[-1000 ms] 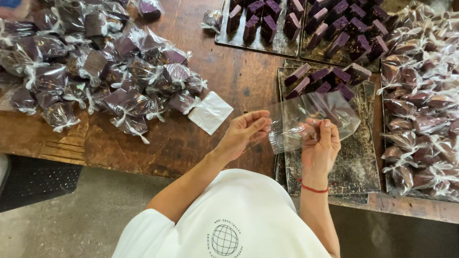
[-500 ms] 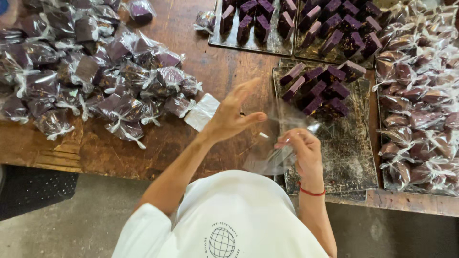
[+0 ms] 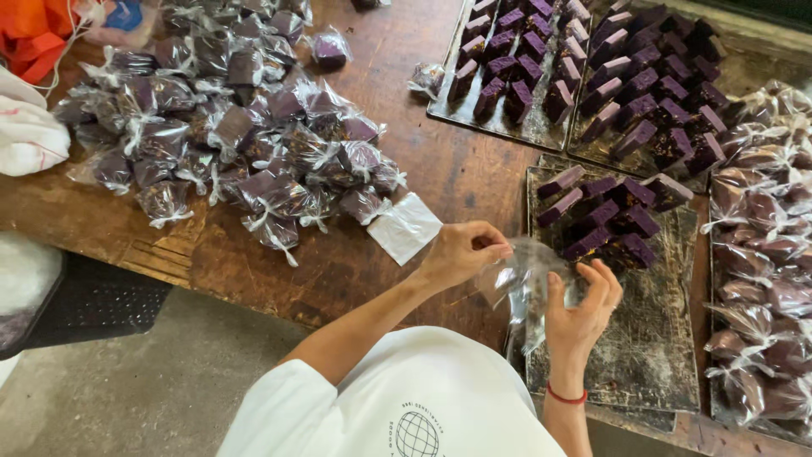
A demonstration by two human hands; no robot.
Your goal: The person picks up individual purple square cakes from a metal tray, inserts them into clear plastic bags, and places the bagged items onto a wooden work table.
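My left hand (image 3: 461,251) pinches the top edge of a clear plastic bag (image 3: 518,283) with thumb and fingers closed. My right hand (image 3: 582,311) holds the same bag from the right side, fingers spread around it. The bag hangs over the near end of a dark metal tray (image 3: 643,338) that carries several purple cake blocks (image 3: 605,216) at its far end. A red band circles my right wrist. I cannot tell whether anything is inside the bag.
A heap of tied clear bags with purple blocks (image 3: 237,135) covers the left of the wooden table (image 3: 338,262). A stack of flat bags (image 3: 404,227) lies beside it. More trays of blocks (image 3: 592,76) sit behind, wrapped bags (image 3: 761,254) at the right. Orange cloth (image 3: 34,30) lies far left.
My left hand rose off the bag with fingers spread, then came back down and pinched its top edge. My right hand kept hold of the bag throughout.
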